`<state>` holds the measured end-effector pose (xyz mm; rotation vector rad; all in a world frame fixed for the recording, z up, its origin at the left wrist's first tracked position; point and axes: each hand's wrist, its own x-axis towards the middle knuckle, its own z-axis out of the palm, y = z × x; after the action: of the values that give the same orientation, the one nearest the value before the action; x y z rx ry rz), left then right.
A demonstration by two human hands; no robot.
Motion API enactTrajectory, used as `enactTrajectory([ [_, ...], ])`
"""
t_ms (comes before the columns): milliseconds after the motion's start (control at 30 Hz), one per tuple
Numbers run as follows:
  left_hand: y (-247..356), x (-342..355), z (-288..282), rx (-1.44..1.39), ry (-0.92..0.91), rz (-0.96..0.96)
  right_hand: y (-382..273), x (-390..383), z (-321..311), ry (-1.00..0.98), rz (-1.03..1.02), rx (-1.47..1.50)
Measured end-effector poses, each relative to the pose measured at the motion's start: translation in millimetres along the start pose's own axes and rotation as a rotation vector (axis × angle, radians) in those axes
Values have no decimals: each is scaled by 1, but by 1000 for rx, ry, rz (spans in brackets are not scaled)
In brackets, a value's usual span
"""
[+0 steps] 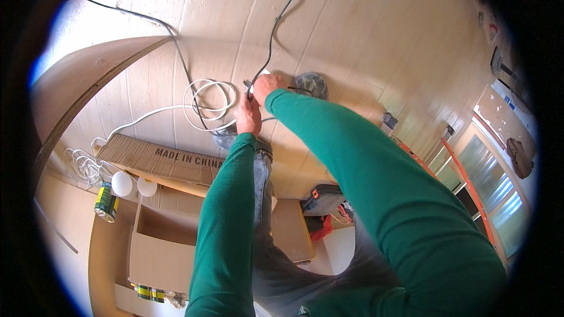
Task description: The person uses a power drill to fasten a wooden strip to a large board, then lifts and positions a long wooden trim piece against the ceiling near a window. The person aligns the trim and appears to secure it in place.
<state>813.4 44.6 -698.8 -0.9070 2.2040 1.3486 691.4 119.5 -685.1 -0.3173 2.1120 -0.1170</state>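
Left grip [249, 117] on black cable [274, 30], right grip [269, 87] beside

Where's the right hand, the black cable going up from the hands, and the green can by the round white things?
Right hand [269, 87]: head view, on the back of the hand.
Black cable [272, 36]: head view, partway along its upper stretch.
Green can [105, 202]: head view, on its side.
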Motion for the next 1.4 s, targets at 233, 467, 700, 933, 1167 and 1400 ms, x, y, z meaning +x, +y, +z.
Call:
enactTrajectory([
  [233,-3,-10,9,26,60,20,20,-5,2,-47,-165,-136],
  [467,-7,-10,8,126,37,-36,2,-10,11,29,-108,-82],
  [700,-9,-19,13,-38,1,3,33,-6,15,24,-194,-109],
  [933,-12,-12,10,49,7,9,13,-5,21,52,-199,-120],
  [1167,-18,-18,5,29,23,-37,-2,-16,23,-2,-200,-170],
  [1400,-12,-15,5,-8,22,17,22,2,14,12,-224,-110],
])
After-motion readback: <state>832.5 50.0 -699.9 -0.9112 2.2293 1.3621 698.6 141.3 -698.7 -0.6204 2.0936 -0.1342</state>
